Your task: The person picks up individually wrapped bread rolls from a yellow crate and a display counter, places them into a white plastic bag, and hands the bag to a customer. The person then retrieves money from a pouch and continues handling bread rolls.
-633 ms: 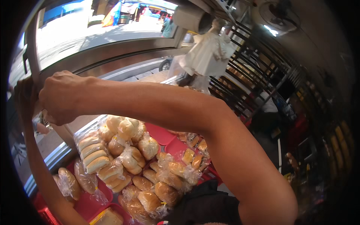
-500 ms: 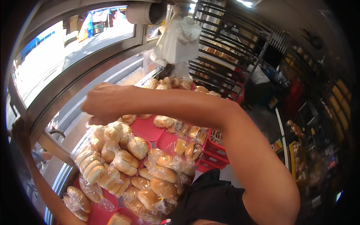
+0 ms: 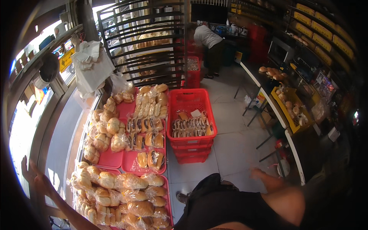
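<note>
At the far left, my left hand [image 3: 37, 179] is raised beside the window frame with its fingers stretched out, and nothing shows in it. My right hand [image 3: 261, 177] hangs low on my right, over the floor and away from the bread; motion smears its fingers. Between my arms lie bagged bread loaves [image 3: 122, 193] in clear plastic, packed on a red tray [image 3: 167, 203]. Beyond them, round bagged buns [image 3: 105, 132] line the window side. Dark-filled bread slices [image 3: 143, 125] in wrappers sit on another red tray [image 3: 132, 166]. Neither hand touches the bread.
Stacked red crates [image 3: 191, 143] with wrapped slices stand right of the trays. White plastic bags [image 3: 91, 65] hang near the window. Behind is a dark slatted rack [image 3: 143, 46]. A person [image 3: 209, 40] bends over farther back. A yellow crate of bread [image 3: 291, 105] stands at right.
My right arm has drawn back from across the trays at the window to my right side. My left hand has come off the window frame, fingers now apart. The view has swung right.
</note>
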Available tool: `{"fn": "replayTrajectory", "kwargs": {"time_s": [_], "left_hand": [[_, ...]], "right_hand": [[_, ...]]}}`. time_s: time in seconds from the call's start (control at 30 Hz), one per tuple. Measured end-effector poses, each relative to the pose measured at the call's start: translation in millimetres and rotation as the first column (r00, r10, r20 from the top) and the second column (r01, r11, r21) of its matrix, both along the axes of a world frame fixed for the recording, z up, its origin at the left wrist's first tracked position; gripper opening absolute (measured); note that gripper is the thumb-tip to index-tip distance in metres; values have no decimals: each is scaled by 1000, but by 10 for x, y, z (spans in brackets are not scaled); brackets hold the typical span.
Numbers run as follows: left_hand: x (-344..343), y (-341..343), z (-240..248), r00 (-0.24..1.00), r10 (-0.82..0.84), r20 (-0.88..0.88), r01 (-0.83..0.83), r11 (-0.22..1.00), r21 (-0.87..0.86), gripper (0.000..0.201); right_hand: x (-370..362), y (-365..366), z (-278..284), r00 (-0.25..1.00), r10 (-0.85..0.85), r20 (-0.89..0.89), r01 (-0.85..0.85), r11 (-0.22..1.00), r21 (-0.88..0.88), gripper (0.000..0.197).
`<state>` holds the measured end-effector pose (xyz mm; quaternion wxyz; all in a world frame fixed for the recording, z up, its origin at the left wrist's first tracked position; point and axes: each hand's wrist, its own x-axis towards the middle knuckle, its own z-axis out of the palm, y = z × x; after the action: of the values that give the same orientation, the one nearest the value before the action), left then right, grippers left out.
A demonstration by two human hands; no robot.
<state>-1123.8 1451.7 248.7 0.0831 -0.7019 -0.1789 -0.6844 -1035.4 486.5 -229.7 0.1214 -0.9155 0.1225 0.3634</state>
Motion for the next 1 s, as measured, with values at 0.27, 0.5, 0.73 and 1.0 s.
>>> {"fn": "replayTrajectory", "kwargs": {"time_s": [0.27,0.5,0.73,1.0], "left_hand": [[2778,-4167,-1796,489,-782,-386,761,599,-250,18],[1564,-8522,-3107,-926,-328,-188,275,-244,-930,25],[2301,-8797,-3847,-872,-439,-215,239,0,-971,33],[2789,-6493,-6523,-826,-314,-468,64,773,-631,37]], "right_hand": [[-897,235,-334,988,150,-18,-132,915,380,34],[-1614,-1256,-246,827,-498,261,390,843,372,42],[-2363,-2020,-792,700,-711,64,707,703,77,46],[-1020,-1578,-1924,606,-795,42,646,522,556,44]]}}
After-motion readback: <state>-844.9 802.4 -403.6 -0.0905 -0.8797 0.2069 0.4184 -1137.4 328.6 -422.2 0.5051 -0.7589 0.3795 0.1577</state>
